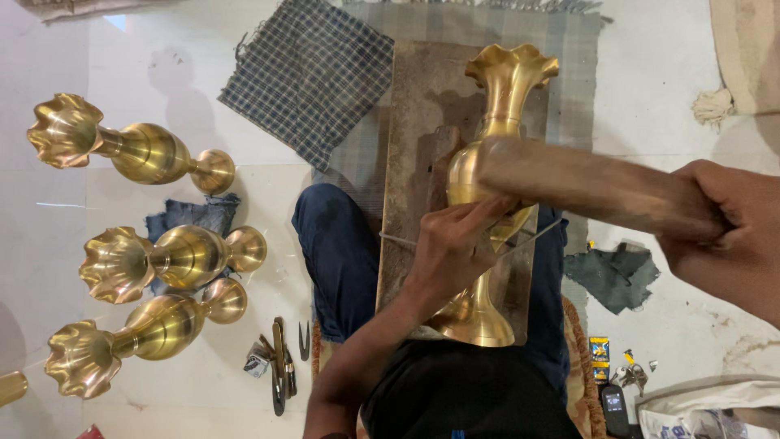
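Head view: my left hand (451, 248) fingers pinched a thin tool on the vase (487, 187); my right hand (727, 232) gripped a mallet (593, 185).

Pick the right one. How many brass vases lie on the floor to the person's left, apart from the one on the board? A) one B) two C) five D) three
D: three brass vases lie on their sides on the floor, while a fourth vase rests on the board under the left hand and the wooden mallet in the right hand.
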A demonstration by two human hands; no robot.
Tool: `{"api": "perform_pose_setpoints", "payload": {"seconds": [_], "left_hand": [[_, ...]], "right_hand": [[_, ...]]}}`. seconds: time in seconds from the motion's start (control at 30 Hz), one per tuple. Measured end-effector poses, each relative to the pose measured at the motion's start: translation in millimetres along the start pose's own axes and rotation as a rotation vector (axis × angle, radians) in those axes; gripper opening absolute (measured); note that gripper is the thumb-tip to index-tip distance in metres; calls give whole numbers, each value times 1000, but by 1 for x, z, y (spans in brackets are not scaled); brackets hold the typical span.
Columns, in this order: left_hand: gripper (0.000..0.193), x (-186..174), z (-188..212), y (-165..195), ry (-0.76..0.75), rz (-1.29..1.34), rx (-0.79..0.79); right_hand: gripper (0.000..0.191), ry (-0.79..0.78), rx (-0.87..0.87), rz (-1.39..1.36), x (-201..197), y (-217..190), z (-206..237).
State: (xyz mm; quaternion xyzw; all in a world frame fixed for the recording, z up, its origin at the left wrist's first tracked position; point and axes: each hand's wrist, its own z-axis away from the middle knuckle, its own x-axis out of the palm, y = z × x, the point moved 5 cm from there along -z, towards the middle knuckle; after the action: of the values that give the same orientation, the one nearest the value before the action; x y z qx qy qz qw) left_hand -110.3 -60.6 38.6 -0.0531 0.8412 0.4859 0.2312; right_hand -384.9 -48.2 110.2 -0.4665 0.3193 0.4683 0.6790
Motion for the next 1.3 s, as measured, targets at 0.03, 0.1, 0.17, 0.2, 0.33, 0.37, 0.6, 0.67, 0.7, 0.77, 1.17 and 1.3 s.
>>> {"api": "perform_pose_setpoints", "payload": {"seconds": [0.03, 0.1, 0.17, 0.2, 0.33, 0.37, 0.6, 0.67, 0.7, 0.77, 1.17, 1.3], "left_hand": [[73, 0, 0, 0, 15, 3, 10], [74, 1, 1, 0, 49, 9, 20], [73, 3, 2, 0, 26, 2, 11], [73, 4, 2, -1, 12, -3, 6], [68, -2, 2, 0, 27, 5, -1], [65, -3, 0, -1, 4, -3, -22], [58, -14, -14, 13, -11, 157, 44], [61, -15, -20, 13, -62, 95, 55], [63, -14, -22, 13, -88, 66, 61], [58, -11, -25, 11, -147, -13, 58], [41, -6, -33, 3, -210, -51, 166], [43, -15, -33, 7, -151, 130, 170]], "right_hand": [[24, 53, 1, -138, -4, -17, 5], [21, 10, 24, -29, -12, -43, 5], [30, -148, 81, 448, -15, -56, -1], [24, -62, 22, 145, -18, -68, -2], [24, 7, -27, 210, -18, -79, 0], [28, -38, 8, 546, -14, -76, 0], [20, 251, -181, -451, 3, -55, 1], [19, 271, -136, -421, 9, -38, 0], [25, 295, -162, -225, 10, -33, -2], [38, 328, -210, 168, 16, -26, -2], [32, 272, 19, 137, 44, 4, 17], [19, 421, -117, -383, 40, 3, 18]]}}
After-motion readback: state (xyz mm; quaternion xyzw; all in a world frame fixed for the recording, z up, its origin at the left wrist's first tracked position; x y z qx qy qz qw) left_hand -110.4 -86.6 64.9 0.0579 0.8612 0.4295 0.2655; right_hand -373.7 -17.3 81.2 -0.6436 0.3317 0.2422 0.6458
